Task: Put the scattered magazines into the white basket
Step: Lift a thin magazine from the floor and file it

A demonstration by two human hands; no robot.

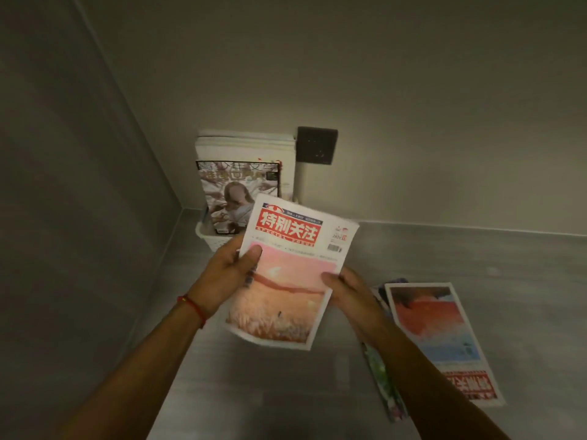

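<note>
Currently gripped: red-titled magazine [282, 274], left hand [227, 274] and right hand [347, 292] fingers clamped on edges. Risk: snagging upright magazines [238, 192] crowding white basket [208, 239], pages buckling.

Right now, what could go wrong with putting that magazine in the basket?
The white basket already looks packed with upright magazines, so the held magazine might jam or bend. Both hands, left hand and right hand, pinch only its side edges, so it could slip. Pushing hard might tip the basket.
</note>
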